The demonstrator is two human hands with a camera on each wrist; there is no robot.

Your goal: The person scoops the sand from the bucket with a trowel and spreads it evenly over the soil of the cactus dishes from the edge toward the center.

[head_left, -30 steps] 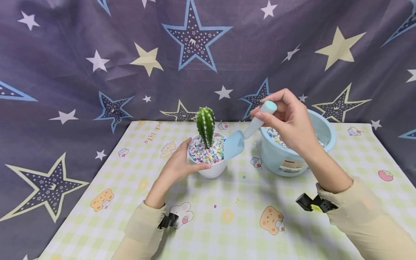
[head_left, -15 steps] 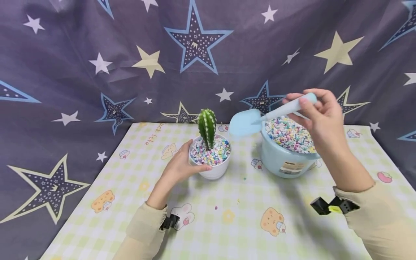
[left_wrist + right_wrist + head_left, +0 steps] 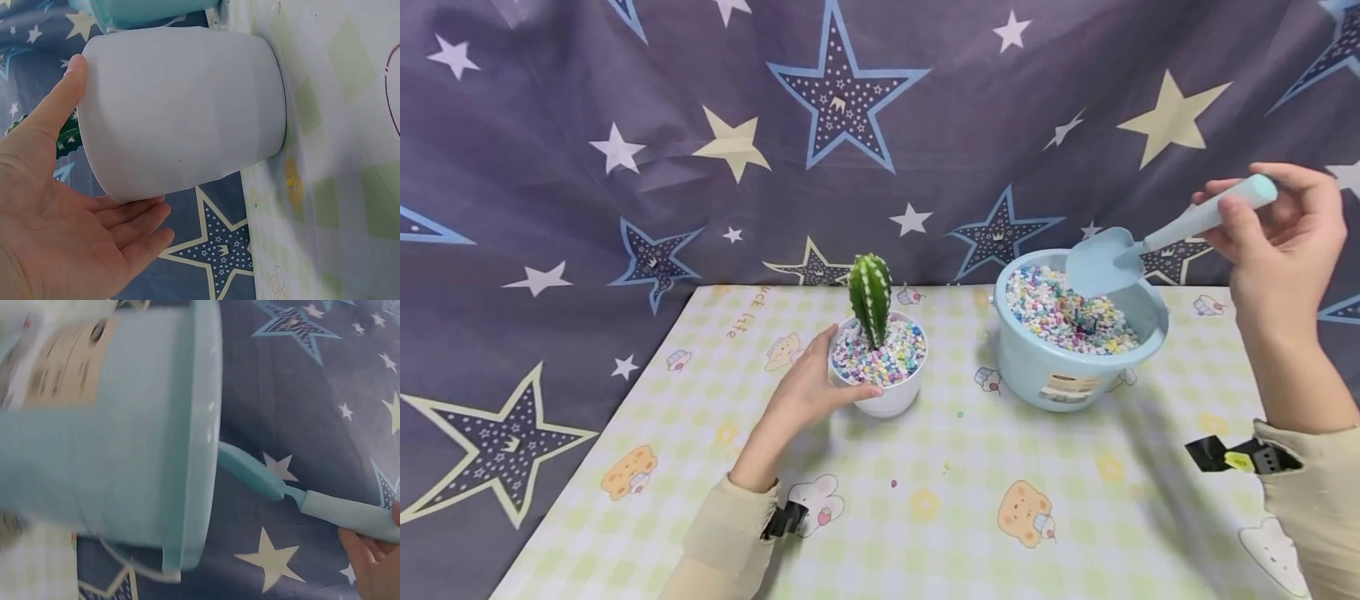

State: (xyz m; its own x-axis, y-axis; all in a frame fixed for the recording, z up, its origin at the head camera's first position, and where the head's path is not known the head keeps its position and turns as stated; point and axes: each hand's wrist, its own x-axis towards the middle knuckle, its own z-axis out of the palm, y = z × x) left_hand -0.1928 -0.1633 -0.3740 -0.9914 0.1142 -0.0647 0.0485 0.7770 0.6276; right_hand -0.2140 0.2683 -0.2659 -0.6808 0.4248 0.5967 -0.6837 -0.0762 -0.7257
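My left hand (image 3: 808, 383) holds a white flowerpot (image 3: 891, 402) at its rim, with the thumb on the near side and the fingers on the left side. A green ribbed cactus (image 3: 871, 300) stands upright in the pot, ringed by multicoloured pebbles (image 3: 898, 350). My right hand (image 3: 1288, 250) grips a small light-blue trowel (image 3: 1105, 262) by its pale handle. The trowel's blade hangs over the light-blue bucket (image 3: 1037, 375), tilted down toward the pebbles inside. From the right wrist view, the bucket's wall (image 3: 144, 437) hides part of the blade.
Green-checked cloth (image 3: 895, 542) covers the table. A few stray pebbles (image 3: 893, 483) lie on it in front of the pot. Behind the table hangs a dark star-patterned curtain (image 3: 700, 67). The bucket's pebbles (image 3: 1033, 292) show a hollow in the middle.
My right hand has carried the trowel from the pot's rim rightward to above the bucket. The left hand has stayed on the pot.
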